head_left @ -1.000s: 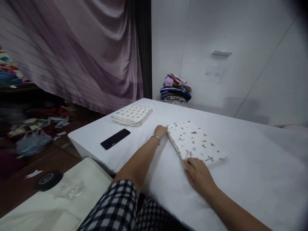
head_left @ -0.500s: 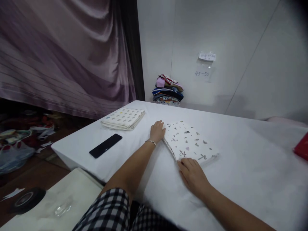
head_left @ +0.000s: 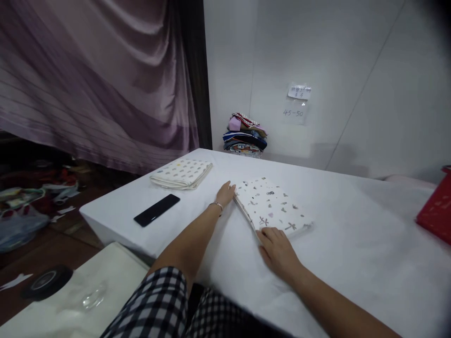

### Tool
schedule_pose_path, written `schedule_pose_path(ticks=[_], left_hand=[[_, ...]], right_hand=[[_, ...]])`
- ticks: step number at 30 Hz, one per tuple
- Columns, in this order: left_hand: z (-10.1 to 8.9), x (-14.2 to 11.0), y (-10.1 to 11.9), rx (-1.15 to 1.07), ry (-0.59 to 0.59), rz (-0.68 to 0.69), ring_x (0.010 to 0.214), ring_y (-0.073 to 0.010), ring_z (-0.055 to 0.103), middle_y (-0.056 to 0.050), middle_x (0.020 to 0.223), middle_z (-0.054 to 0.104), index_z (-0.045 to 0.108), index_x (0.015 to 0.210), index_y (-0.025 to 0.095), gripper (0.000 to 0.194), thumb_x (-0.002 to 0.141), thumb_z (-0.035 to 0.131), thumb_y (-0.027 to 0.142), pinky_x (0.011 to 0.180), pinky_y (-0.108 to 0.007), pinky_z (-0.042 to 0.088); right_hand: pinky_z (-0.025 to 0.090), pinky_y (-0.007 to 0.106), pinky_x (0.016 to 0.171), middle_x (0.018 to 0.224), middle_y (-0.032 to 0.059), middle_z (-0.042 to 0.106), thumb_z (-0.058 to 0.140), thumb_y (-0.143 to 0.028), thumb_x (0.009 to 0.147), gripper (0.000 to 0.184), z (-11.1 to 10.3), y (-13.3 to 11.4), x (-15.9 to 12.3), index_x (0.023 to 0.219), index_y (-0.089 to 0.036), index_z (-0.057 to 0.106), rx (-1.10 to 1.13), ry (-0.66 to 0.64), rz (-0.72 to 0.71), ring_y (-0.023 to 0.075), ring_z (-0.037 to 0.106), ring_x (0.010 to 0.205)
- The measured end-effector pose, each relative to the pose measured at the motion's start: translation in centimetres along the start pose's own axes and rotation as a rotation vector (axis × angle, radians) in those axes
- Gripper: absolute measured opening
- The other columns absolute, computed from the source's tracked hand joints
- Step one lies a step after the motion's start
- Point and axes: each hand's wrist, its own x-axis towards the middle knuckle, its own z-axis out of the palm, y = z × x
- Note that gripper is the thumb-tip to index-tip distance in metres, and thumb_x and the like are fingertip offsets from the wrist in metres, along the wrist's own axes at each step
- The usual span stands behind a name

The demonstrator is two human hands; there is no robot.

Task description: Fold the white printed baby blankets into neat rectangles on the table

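A folded white cloth [head_left: 273, 204] printed with small brown and grey motifs lies on the white-covered table [head_left: 352, 244]. My left hand [head_left: 224, 195], with a bracelet at its wrist, has its fingers closed at the cloth's far left corner; the thumb is partly hidden. At the near corner, my right hand [head_left: 280, 249] grips the folded edge, fingers over the top and thumb low at the side. To the left lies a second folded cloth [head_left: 183, 173], white with rows of small spots. In front of that is a black phone [head_left: 157, 210].
A stack of folded fabrics [head_left: 245, 134] stands beyond the table's far edge, against the wall. A red box [head_left: 437, 211] sits at the right edge. Lower left are a pale surface [head_left: 116, 277] and a black roll [head_left: 47, 283]. A purple curtain [head_left: 116, 70] hangs at left.
My left hand has drawn slightly left, its fingers changing from resting over the cloth's edge to closing at the corner. My right hand stays at the near corner. The view has shifted a little.
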Motion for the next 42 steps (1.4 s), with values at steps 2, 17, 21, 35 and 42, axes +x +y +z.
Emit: schedule_pose_path(ticks=[2,17,21,35,42], left_hand=[[-0.3,-0.8,-0.1,-0.037,0.041,-0.044,0.124,-0.0206,0.044,-0.012,0.137,0.046,0.045,0.129,0.015,0.046,0.09,0.039,0.038,0.101,-0.028,0.032],[1.3,-6.6,-0.1,-0.344,0.016,0.002,0.056,-0.0116,0.055,0.001,0.058,0.058,0.057,0.065,0.018,0.026,0.078,0.055,0.04,0.054,-0.022,0.039],[1.5,-6.6,-0.2,-0.387,-0.016,0.03,0.053,-0.0108,0.051,0.003,0.053,0.054,0.056,0.059,0.017,0.03,0.074,0.057,0.042,0.052,-0.021,0.037],[1.3,-6.1,-0.7,-0.465,-0.002,0.16,0.066,-0.0106,0.055,0.001,0.076,0.064,0.066,0.077,0.017,0.009,0.071,0.06,0.02,0.063,-0.022,0.044],[1.2,-5.9,-1.0,-0.336,0.025,0.347,0.073,-0.0104,0.056,0.0,0.087,0.064,0.069,0.095,0.02,0.028,0.075,0.053,0.009,0.072,-0.022,0.045]], right_hand=[[0.041,0.037,0.076,0.1,0.0118,0.056,0.048,-0.014,0.083,0.032,-0.2,0.0,-0.1,0.115,-0.014,0.054,0.035,-0.013,0.017,0.0236,0.049,0.089],[0.047,0.034,0.079,0.095,0.0067,0.06,0.044,-0.026,0.09,0.02,-0.7,0.5,0.0,0.099,-0.022,0.062,0.38,0.102,0.187,0.0201,0.055,0.092],[0.045,0.032,0.079,0.093,0.0063,0.06,0.045,-0.026,0.089,0.02,-1.5,0.9,0.9,0.096,-0.021,0.062,0.381,0.091,0.231,0.0194,0.055,0.092],[0.031,0.026,0.061,0.086,0.0034,0.062,0.046,-0.03,0.088,0.018,-0.2,1.0,9.0,0.081,-0.019,0.058,-0.024,-0.331,0.419,0.0151,0.056,0.078],[0.029,0.025,0.061,0.087,0.0034,0.063,0.04,-0.024,0.091,0.018,0.4,1.4,8.7,0.084,-0.019,0.057,-0.059,-0.33,0.41,0.0148,0.057,0.08]])
